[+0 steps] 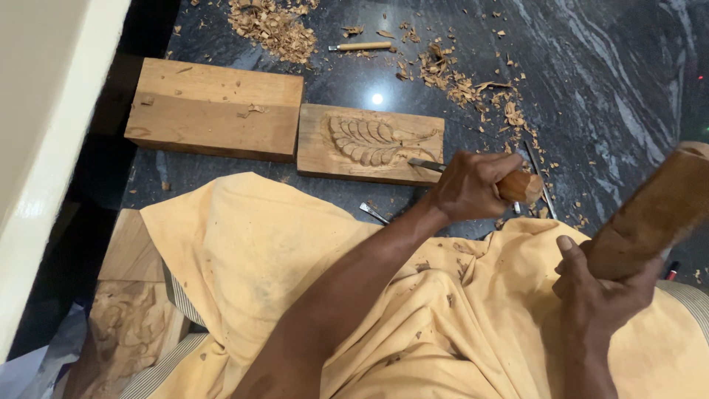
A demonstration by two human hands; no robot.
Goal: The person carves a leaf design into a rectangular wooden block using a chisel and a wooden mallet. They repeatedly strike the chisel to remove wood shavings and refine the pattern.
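**Operator:** Carved panel [369, 142] lies flat on the dark stone floor [591, 81], just beyond my knees, butted end to end against a larger plain block [214, 107] on its left. A leaf relief is cut into its face. My yellow cloth [295, 258] covers my lap below it.

**Checker:** State of the hands?

**Operator:** My right hand [602, 292] is closed around the handle of a wooden mallet [653, 210], raised clear at the right. My left hand [469, 185] is wrapped tight on the chisel [509, 183]; the blade tip rests on the panel's right end, beside the leaf stem.

**Checker:** Failure modes?

**Operator:** In my judgement, three. The panel is not clamped, so a blow could slide it across the smooth stone. The blade sits close to the panel's edge; a heavy strike could split the wood there. My knuckles sit just under the chisel's butt, so an off-centre swing could land on them.

**Checker:** Smaller items?

**Operator:** Spare chisel [360, 46] lies at the top, well apart. Shavings [273, 29] litter the floor; loose chips under the panel could let it rock.
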